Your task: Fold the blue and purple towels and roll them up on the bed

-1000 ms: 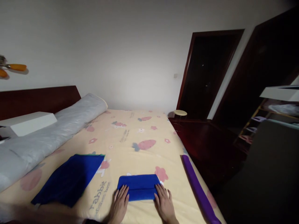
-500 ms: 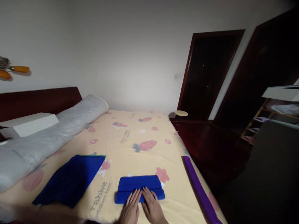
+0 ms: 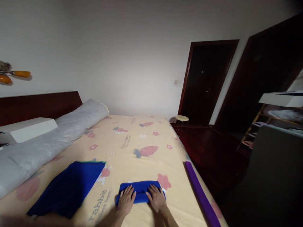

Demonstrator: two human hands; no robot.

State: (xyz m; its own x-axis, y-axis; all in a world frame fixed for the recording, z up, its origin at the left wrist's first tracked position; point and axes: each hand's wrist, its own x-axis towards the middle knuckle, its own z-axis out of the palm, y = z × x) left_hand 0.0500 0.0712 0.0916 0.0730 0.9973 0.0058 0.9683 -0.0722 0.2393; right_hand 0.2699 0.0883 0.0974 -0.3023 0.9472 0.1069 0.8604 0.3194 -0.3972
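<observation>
A blue cloth (image 3: 141, 186), folded into a flat rectangle with a crease running along it, lies on the patterned bed sheet (image 3: 123, 176). My left hand (image 3: 127, 198) presses flat on its left part, fingers stretched out. On the right part rests my right hand (image 3: 156, 197), also flat with its fingers spread. Bare blue fabric shows between the two hands. To the left, a second blue cloth (image 3: 68, 186) with a green edge is spread on the sheet, apart from my hands.
A purple roll (image 3: 201, 192) lies along the bed's right edge. A grey rolled bundle (image 3: 59, 132) and a white box (image 3: 30, 128) are by the headboard (image 3: 40, 102). Beyond the bed stand a round stool (image 3: 181, 118) and a shelf rack (image 3: 257, 123) at right.
My hands have moved apart, from the middle of the folded cloth toward its left and right ends. They have also gone farther forward onto it. The view has shifted slightly.
</observation>
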